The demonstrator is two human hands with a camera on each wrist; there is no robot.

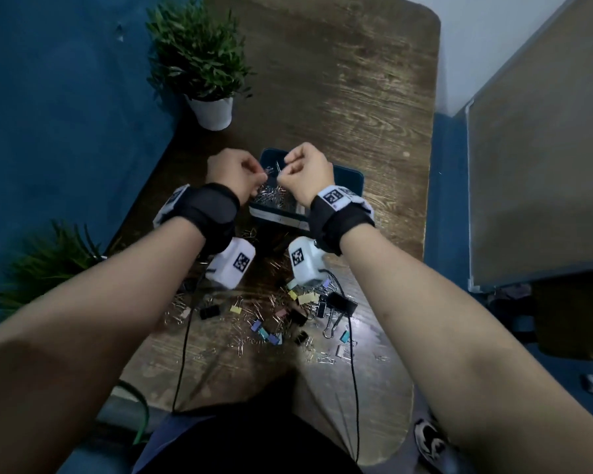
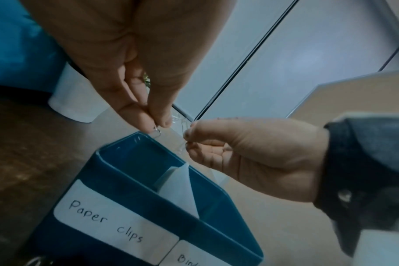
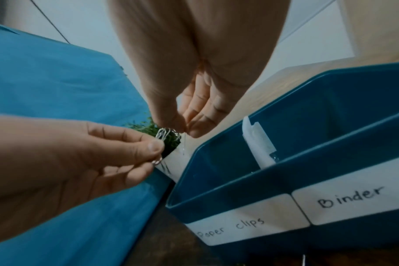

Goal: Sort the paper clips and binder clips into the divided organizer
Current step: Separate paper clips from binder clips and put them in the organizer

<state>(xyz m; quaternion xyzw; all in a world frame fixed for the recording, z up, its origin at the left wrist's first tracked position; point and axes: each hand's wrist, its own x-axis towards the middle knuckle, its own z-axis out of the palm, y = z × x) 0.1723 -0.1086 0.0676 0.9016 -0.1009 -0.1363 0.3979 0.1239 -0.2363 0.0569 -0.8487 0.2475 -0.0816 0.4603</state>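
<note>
Paper clips (image 3: 163, 134), a small tangle of silver wire, hang between the two hands above the left compartment of the teal divided organizer (image 1: 351, 179). Thumb and forefinger of the left hand (image 1: 235, 174) are pinched on one end of the tangle, the other fingers (image 3: 125, 169) curled loosely beneath; the right hand (image 1: 308, 172) pinches the other end the same way, fingertips pointing down, the rest of that hand folded into a loose fist. Both hands are raised just over the organizer's far left corner, close together but not touching.

The organizer stands on the wooden bench (image 1: 356, 97), split by a white divider (image 3: 257, 142). Its front wall carries two white labels: "Paper clips" (image 2: 107, 219) on the left and one beginning "Binder" (image 3: 353, 196) on the right. From the head view a heap of silver clips (image 1: 271, 195) already lies in the left compartment; what the right one holds cannot be made out.

Nearer the person, a scatter of unsorted pieces covers the bench: binder clips (image 1: 302, 316) in black, yellow, purple, teal and pink, mixed with loose wire clips (image 1: 326, 359) in silver and copper tones. A green plant in a white pot (image 1: 214, 111) stands at the bench's far left edge, and a second plant (image 1: 48, 261) sits lower on the left. Black straps with white marker blocks wrap both wrists, with thin black cords trailing toward the person.
</note>
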